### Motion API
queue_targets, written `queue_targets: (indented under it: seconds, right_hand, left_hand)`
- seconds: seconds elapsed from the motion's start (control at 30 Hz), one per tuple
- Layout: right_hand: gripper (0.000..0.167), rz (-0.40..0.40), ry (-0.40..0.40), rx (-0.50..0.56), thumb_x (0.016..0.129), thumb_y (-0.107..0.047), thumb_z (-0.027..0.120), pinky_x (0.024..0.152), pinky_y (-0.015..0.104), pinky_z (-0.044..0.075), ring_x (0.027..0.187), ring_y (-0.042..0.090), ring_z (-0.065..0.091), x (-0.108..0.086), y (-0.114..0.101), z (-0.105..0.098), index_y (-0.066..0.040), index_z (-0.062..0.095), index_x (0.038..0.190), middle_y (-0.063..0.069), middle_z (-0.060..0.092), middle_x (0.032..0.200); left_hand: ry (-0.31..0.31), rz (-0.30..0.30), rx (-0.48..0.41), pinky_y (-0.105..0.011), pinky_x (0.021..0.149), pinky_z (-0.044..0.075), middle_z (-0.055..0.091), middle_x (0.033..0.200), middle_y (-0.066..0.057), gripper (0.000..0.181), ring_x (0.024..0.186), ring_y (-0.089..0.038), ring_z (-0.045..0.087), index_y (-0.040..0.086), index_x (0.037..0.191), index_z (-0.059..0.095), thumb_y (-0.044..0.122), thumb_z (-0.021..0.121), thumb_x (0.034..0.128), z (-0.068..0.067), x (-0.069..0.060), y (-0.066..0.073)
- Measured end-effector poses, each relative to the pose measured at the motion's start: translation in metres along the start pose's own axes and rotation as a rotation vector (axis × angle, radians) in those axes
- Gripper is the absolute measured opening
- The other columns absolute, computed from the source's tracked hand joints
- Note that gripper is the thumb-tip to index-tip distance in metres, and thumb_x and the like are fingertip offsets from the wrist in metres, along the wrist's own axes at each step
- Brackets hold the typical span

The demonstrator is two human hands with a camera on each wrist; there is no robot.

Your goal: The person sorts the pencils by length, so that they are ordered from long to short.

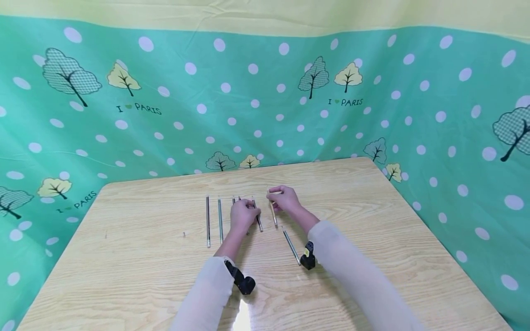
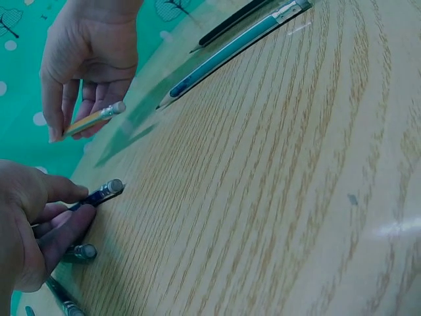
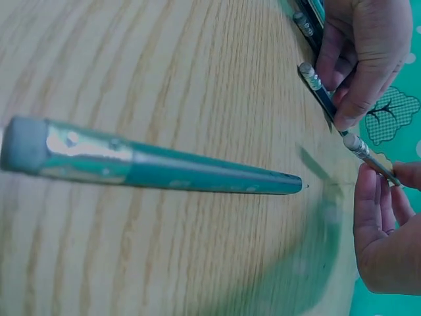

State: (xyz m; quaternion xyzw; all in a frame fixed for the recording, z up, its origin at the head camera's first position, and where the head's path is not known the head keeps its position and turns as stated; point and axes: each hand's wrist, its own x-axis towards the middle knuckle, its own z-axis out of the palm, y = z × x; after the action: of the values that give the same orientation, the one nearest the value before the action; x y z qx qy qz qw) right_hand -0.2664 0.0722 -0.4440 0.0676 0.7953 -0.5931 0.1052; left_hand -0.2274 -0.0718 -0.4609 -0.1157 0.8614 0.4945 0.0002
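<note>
My left hand (image 1: 242, 216) (image 2: 29, 224) (image 3: 365, 59) pinches a dark pencil (image 1: 258, 219) (image 2: 105, 191) (image 3: 319, 89) near the tabletop. To its right, a yellowish pencil (image 1: 273, 215) (image 2: 92, 121) (image 3: 373, 162) is between the thumb and fingers of my right hand (image 1: 285, 201) (image 2: 92, 52) (image 3: 388, 230); in the left wrist view it appears raised, eraser end toward the camera. Left of my left hand lie a dark pencil (image 1: 208, 220) and a teal pencil (image 1: 220, 219). Other pencils are partly hidden under or behind that hand.
A green pencil (image 1: 291, 247) (image 3: 210, 171) lies slanted on the wooden table (image 1: 145, 276), nearer the body than my right hand. A tiny grey piece (image 1: 184, 234) is left of the pencils. A patterned green cloth (image 1: 178, 82) hangs behind and beside the table.
</note>
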Motion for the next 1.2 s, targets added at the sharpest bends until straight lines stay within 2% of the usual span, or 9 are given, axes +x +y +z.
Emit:
queue_targets:
  seconds: [0.13, 0.43, 0.93, 1.2]
  right_hand:
    - [0.027, -0.008, 0.012, -0.008, 0.085, -0.017, 0.067, 0.057, 0.03, 0.059, 0.055, 0.01, 0.057, 0.003, 0.003, 0.003, -0.008, 0.063, 0.11, 0.005, 0.064, 0.08]
    - [0.026, 0.004, 0.009, -0.023, 0.086, -0.017, 0.066, 0.045, 0.02, 0.051, 0.051, 0.011, 0.055, 0.006, 0.006, 0.01, -0.008, 0.063, 0.11, 0.011, 0.067, 0.087]
    - [0.025, -0.004, 0.0, -0.111, 0.086, -0.018, 0.065, 0.046, 0.021, 0.051, 0.055, 0.012, 0.056, 0.008, 0.005, 0.015, -0.008, 0.064, 0.109, 0.012, 0.066, 0.082]
    - [0.023, -0.025, -0.006, -0.154, 0.086, -0.016, 0.065, 0.045, 0.023, 0.052, 0.05, 0.01, 0.053, 0.009, 0.004, 0.019, -0.007, 0.064, 0.106, 0.003, 0.059, 0.069]
  left_hand:
    - [-0.005, -0.006, -0.015, -0.022, 0.051, 0.051, 0.064, 0.085, -0.01, 0.034, 0.056, -0.013, 0.059, 0.002, 0.11, 0.065, 0.012, 0.071, 0.0785, 0.0, 0.0, 0.0]
    - [0.016, 0.011, -0.017, -0.021, 0.049, 0.049, 0.066, 0.084, -0.01, 0.03, 0.055, -0.012, 0.058, 0.002, 0.107, 0.066, 0.012, 0.07, 0.0789, 0.002, 0.001, -0.002]
    - [0.017, 0.019, -0.014, -0.022, 0.052, 0.05, 0.066, 0.085, -0.01, 0.029, 0.059, -0.013, 0.058, 0.002, 0.106, 0.066, 0.011, 0.07, 0.0788, 0.002, 0.001, -0.001]
    - [0.031, 0.038, -0.013, -0.022, 0.056, 0.05, 0.066, 0.086, -0.01, 0.027, 0.062, -0.013, 0.058, 0.001, 0.104, 0.067, 0.01, 0.069, 0.0782, 0.002, 0.0, -0.002]
